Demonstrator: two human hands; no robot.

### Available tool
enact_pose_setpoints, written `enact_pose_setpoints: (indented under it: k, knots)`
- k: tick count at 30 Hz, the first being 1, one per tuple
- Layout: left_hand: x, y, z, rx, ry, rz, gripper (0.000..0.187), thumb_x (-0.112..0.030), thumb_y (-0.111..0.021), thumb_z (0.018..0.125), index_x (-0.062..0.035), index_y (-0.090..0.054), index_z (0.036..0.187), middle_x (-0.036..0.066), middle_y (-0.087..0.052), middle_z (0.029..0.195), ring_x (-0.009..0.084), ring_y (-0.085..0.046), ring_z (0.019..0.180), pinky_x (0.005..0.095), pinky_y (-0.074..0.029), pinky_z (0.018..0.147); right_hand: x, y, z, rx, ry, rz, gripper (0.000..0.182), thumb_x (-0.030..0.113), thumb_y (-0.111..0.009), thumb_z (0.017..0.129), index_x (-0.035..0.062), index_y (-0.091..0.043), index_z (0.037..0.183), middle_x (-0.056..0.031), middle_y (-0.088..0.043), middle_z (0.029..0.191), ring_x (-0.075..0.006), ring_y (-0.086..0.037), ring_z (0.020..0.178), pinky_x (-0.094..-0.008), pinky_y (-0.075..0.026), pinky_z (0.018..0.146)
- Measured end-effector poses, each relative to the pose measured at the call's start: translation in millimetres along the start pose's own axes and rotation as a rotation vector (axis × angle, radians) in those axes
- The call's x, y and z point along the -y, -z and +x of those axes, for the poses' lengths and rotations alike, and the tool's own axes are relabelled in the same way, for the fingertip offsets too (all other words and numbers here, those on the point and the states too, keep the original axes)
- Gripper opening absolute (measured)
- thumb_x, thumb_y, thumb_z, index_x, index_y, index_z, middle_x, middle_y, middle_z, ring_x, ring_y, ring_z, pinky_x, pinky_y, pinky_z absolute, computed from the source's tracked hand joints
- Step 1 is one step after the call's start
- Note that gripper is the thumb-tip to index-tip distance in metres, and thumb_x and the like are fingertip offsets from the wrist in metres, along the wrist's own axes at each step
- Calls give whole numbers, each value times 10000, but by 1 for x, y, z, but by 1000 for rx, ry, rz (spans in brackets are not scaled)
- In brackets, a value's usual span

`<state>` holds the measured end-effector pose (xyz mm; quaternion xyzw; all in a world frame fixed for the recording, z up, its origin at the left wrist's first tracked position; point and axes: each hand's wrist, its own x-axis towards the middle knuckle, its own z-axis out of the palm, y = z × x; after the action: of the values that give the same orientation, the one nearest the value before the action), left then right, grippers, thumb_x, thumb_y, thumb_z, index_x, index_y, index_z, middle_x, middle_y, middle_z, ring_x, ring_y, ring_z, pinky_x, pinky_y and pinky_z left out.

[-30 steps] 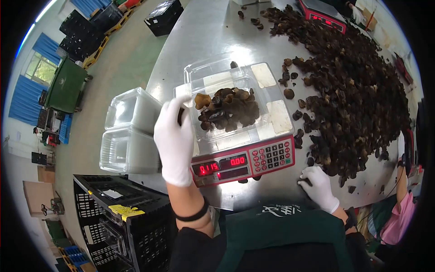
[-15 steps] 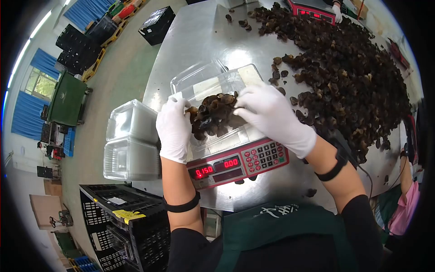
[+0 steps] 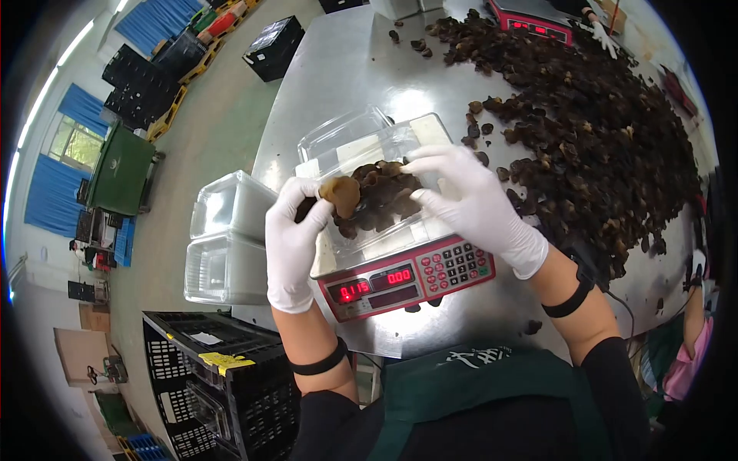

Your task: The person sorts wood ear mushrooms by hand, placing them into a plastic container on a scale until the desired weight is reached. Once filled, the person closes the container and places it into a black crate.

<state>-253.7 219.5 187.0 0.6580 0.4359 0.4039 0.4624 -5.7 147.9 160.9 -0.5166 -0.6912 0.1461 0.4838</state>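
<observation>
My left hand (image 3: 296, 238), in a white glove, pinches a yellowish-brown wood ear mushroom (image 3: 342, 194) between thumb and fingers, over the left end of a clear plastic tray (image 3: 393, 234). Dark wood ear mushrooms (image 3: 377, 201) are heaped in that tray, which sits on a red digital scale (image 3: 453, 267). The scale's red display (image 3: 354, 290) looks like 0.115. At the heap's right side, my gloved right hand (image 3: 469, 196) has thumb and fingers apart, fingertips at the edge of the mushrooms. Its fingers show nothing held. A clear lid (image 3: 346, 132) lies behind the tray.
A large pile of mushrooms (image 3: 592, 138) covers the table's right side. Stacked clear trays (image 3: 227, 265) stand at the left edge, above black crates (image 3: 231, 376). Across the table are a second red scale (image 3: 538, 29) and another person's gloved hand (image 3: 604, 38).
My left hand has drawn back slightly with one mushroom now showing in its pinch. My right fingers have spread. The display dropped from 0.150. The other person's hand moved off the far scale.
</observation>
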Motion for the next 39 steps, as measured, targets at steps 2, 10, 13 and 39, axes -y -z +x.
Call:
enact_pose_setpoints:
  k: [2,10,13,39]
  knots:
    - [-15,-14,-15,85,38,-151,74,23,-674,868,43,-642,931,1,-605,921,85,-565,855,232,-454,789,29,5,-1,95,-123,197,366,77,-739,876,49,-645,1229,-112,-660,1174,-198,-661,1027,-303,-520,913]
    - [4,-100,-80,270,-13,-29,92,47,-672,861,6,-675,942,49,-647,976,139,-604,855,263,-484,786,24,43,-92,90,-541,370,182,39,-682,932,17,-702,1111,-48,-731,968,-83,-658,867,-230,-528,768]
    - [24,-122,-105,455,321,-464,237,-56,-557,964,3,-639,1178,64,-645,1099,140,-603,953,273,-478,863,16,93,-162,-151,-871,576,190,86,-701,912,-10,-721,1075,-69,-736,897,-91,-673,772,-244,-543,688]
    - [2,-183,-159,608,-27,-213,855,159,-587,836,-24,-206,1580,167,-537,1378,238,-558,1276,341,-459,1065,30,125,-260,-243,-858,828,166,117,-526,843,26,-542,981,-143,-667,1017,-179,-650,768,-252,-521,579]
